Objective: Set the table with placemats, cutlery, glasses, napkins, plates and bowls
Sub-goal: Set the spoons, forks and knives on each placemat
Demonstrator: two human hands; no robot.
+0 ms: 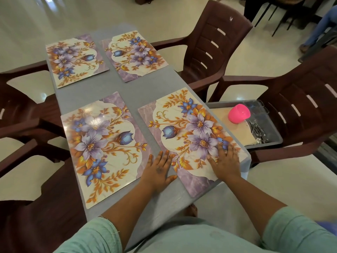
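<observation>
Left hand (160,168) lies flat, fingers straight and spread, palm down on the grey table (116,84), fingertips reaching the inner edge of the near-right floral placemat (189,136). Grasping nothing. Right hand (225,162) also flat, fingers straight, pressing on that same placemat's near right part, over the purple flower print. Nothing held there either. Both forearms come out of pale green sleeves (98,238) at the bottom of the view.

The near-right placemat is a rectangular glossy mat with purple and blue flowers, orange leaves, cream centre and lilac marbled corners; it sits slightly skewed, its near corner hanging over the table's edge. Just beside it to the left, with a strip of bare table between, lies a matching near-left floral placemat (104,148). Further up the table: far-left floral placemat (74,60) and far-right floral placemat (135,54), same print, apart from each other.

Right of the table, a grey plastic tub (269,139) sits on the seat of a dark brown plastic chair (300,99). Inside it: an upside-down bright pink plastic cup (239,113), a pile of metal cutlery (259,133) along the right side, and a beige flat board-like item (233,132), kind unclear. More brown plastic chairs (215,42) stand around the table on a pale glossy floor (36,24).
</observation>
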